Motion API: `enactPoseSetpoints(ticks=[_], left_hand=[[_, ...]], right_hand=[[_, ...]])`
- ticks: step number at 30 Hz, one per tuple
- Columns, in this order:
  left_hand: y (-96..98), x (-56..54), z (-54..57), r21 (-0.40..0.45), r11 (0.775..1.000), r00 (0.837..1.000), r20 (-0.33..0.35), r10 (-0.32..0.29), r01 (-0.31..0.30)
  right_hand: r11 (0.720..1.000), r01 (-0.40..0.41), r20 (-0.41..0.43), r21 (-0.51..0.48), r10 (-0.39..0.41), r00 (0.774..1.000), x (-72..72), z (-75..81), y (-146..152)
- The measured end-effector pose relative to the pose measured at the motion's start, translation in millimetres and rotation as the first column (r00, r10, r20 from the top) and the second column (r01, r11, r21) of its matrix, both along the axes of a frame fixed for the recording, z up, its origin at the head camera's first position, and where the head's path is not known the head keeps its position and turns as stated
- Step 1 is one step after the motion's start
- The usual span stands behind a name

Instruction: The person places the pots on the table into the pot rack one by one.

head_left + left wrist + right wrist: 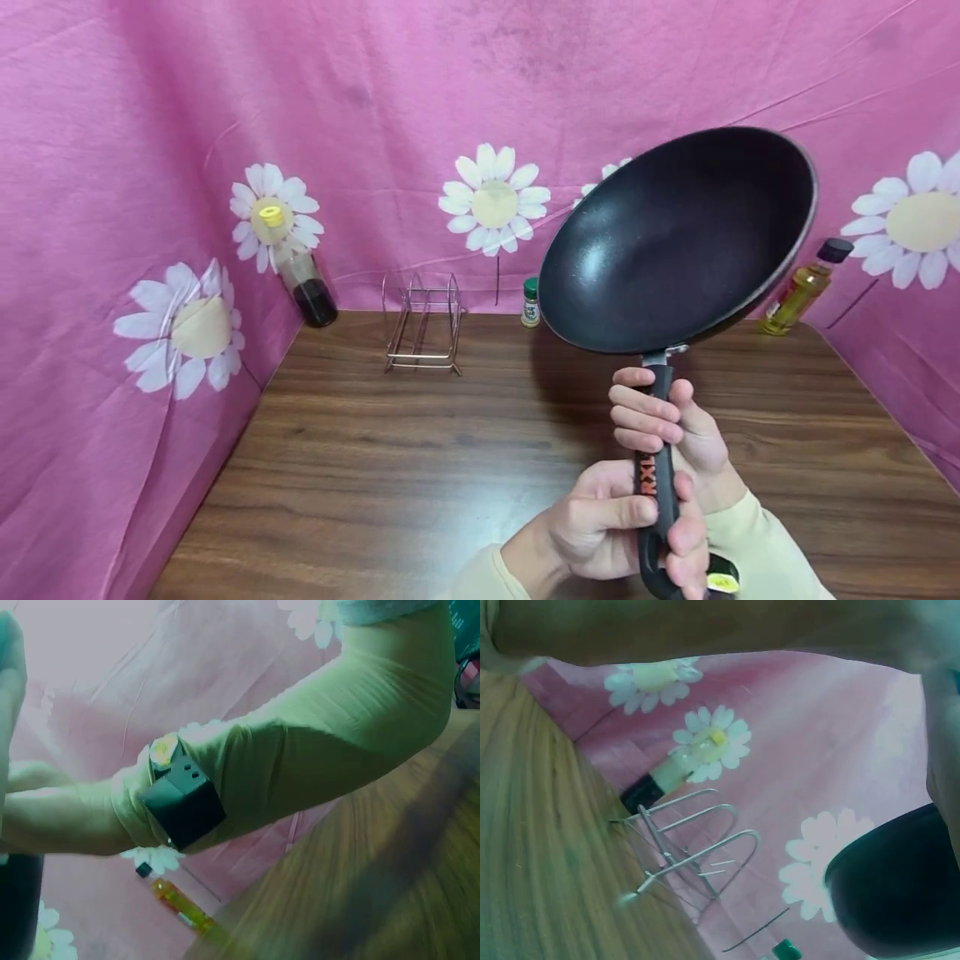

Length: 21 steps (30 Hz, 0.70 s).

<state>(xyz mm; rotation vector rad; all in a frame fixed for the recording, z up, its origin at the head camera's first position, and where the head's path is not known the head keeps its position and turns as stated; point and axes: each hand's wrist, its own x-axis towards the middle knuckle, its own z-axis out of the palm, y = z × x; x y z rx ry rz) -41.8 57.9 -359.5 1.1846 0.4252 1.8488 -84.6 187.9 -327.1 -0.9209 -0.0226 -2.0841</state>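
Note:
A black frying pan (675,242) is raised above the table, its dark inner side facing the head view and its bowl tilted up to the right. Close below the bowl, my right hand (697,442) grips the upper part of the black handle (662,462), fingers curled round it from behind. Lower down the handle, my left hand (600,521) holds on with the thumb across the front and fingers showing on the far side. Red lettering on the handle shows between the hands. In the right wrist view, part of the pan (900,892) shows at the right edge.
On the wooden table (375,467), a wire rack (423,325) stands at the back. A dark-liquid bottle (311,292) with yellow cap is left of it. A green-capped jar (531,303) and an oil bottle (798,296) stand along the pink flowered cloth (375,125).

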Motion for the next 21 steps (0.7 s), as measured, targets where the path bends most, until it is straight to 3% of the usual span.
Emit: enactPoseSetpoints(ticks=[4,8,10,12,14,17,19,21], left_hand=[[-11.3,-4.1,-3.5,0.016,0.999,0.999,0.004,-0.041,0.041],[-22.9,-5.6,-6.4,0.001,0.999,0.999,0.023,-0.048,0.048],[-30.3,-4.1,-8.4,-0.041,0.999,0.998,0.056,-0.009,0.012],[-38.1,-0.8,-9.9,-0.119,0.991,0.991,0.109,0.079,-0.066],[-47.4,3.4,-7.7,-0.220,0.962,0.968,0.151,0.200,-0.164],[-58.5,10.0,1.7,-0.361,0.890,0.912,0.189,0.364,-0.280],[-63.7,14.0,11.0,-0.437,0.849,0.878,0.224,0.423,-0.298],[-65.3,17.4,18.4,-0.493,0.821,0.851,0.264,0.455,-0.286]], right_hand=[[0.988,0.127,-0.088,0.088,-0.120,0.989,-3.2,-2.9,-5],[0.971,0.204,-0.165,0.127,-0.183,0.969,-6.9,-6.6,-9],[0.966,0.220,-0.178,0.137,-0.194,0.965,-8.3,-8.5,-10],[0.960,0.235,-0.180,0.151,-0.207,0.962,-9.1,-10.3,-10],[0.951,0.254,-0.176,0.175,-0.224,0.959,-9.3,-11.9,-9],[0.930,0.290,-0.176,0.227,-0.253,0.951,-9.7,-15.0,-9],[0.915,0.311,-0.185,0.258,-0.270,0.945,-10.4,-17.6,-9],[0.906,0.321,-0.190,0.276,-0.276,0.942,-11.2,-20.1,-9]])
